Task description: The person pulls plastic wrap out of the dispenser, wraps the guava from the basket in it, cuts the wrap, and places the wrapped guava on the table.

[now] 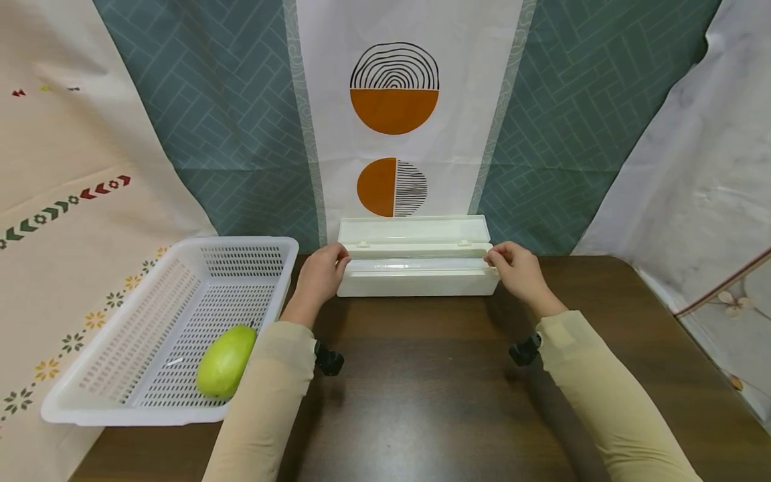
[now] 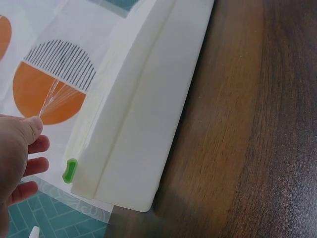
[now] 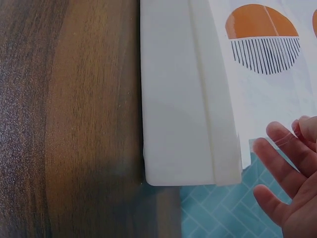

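A long white cling film dispenser (image 1: 415,286) lies across the far side of the table, its lid (image 1: 414,229) raised behind it. Inside shows the shiny roll of film. My left hand (image 1: 319,273) is at the left end, thumb and finger pinching clear cling film (image 2: 51,95), which gathers into creases at the fingertips in the left wrist view. At the right end, my right hand (image 1: 521,271) pinches the film's other side between thumb and forefinger. Its remaining fingers (image 3: 280,163) are spread in the right wrist view. A green slider (image 2: 70,171) sits at the dispenser's end.
To the left stands a white perforated plastic basket (image 1: 289,268) with a green mango (image 1: 225,361) in it. The dark wooden table (image 1: 421,388) extends in front of the dispenser. A patterned cloth (image 1: 397,147) hangs close behind.
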{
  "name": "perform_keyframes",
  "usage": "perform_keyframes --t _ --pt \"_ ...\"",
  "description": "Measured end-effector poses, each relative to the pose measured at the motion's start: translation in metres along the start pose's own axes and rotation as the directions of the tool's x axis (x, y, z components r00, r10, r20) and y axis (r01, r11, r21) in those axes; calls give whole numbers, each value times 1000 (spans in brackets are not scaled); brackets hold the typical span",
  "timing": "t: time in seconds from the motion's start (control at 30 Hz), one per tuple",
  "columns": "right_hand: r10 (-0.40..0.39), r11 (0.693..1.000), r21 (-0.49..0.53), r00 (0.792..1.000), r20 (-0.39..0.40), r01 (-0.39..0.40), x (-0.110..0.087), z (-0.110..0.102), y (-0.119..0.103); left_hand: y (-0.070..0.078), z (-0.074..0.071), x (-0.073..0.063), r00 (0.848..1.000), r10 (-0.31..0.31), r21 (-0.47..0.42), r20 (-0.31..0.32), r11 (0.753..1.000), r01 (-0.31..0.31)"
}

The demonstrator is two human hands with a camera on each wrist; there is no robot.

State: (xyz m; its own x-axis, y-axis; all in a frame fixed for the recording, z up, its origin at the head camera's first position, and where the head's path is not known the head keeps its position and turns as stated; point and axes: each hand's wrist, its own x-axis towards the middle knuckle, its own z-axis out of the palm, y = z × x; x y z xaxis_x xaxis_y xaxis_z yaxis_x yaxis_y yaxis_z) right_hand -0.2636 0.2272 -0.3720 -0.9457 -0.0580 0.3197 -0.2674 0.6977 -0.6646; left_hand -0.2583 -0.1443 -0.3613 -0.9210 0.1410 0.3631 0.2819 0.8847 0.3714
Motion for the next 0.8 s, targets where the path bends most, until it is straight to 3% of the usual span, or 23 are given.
perform_keyframes --t 0.33,0.8 --pt "22 1000 -1 999 28 -22 -1 -2 -2 2 -1 -2 1000 -30 -34 4 999 30" --pt "25 1000 -5 999 19 -25 0 -3 -2 0 -2 -3 999 4 -50 -40 999 -6"
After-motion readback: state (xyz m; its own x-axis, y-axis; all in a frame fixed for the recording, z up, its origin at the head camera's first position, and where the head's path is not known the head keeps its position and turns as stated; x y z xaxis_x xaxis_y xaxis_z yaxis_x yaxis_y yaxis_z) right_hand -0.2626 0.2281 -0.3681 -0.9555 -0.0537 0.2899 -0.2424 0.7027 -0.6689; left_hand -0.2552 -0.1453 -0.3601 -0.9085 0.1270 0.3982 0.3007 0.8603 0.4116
